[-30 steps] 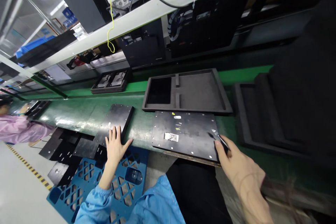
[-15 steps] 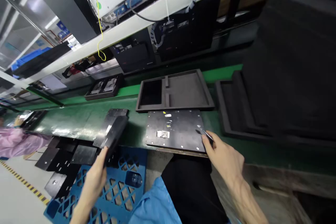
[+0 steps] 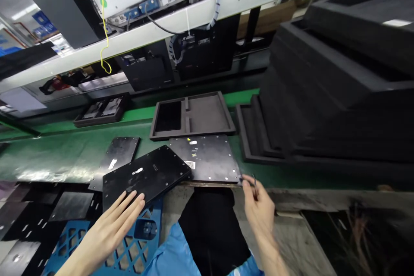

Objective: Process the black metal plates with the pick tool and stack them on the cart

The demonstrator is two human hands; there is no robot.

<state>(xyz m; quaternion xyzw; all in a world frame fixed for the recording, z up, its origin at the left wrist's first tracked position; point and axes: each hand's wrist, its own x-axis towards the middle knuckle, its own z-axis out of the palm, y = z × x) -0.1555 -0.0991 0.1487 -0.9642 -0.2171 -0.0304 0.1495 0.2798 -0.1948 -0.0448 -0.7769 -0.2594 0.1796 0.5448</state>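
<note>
While the left hand [image 3: 111, 223] is resting straight fingers on a black plate [image 3: 147, 174], its thumb is hiding, so I'm not managing to tell whether it's gripping. The black plate is slanting over the front of the bench [image 3: 58, 155], its right end covering part of a second plate [image 3: 211, 157], lying flat. The right hand [image 3: 260, 207] is pinching a thin tool [image 3: 255, 180] by that plate's near right corner. Behind, a foam tray [image 3: 207, 114] is sitting.

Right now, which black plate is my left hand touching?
The askew middle black plate: your left hand rests on its face. In view, it overlaps the left plate and the labelled right plate; that hand touches neither.
</note>
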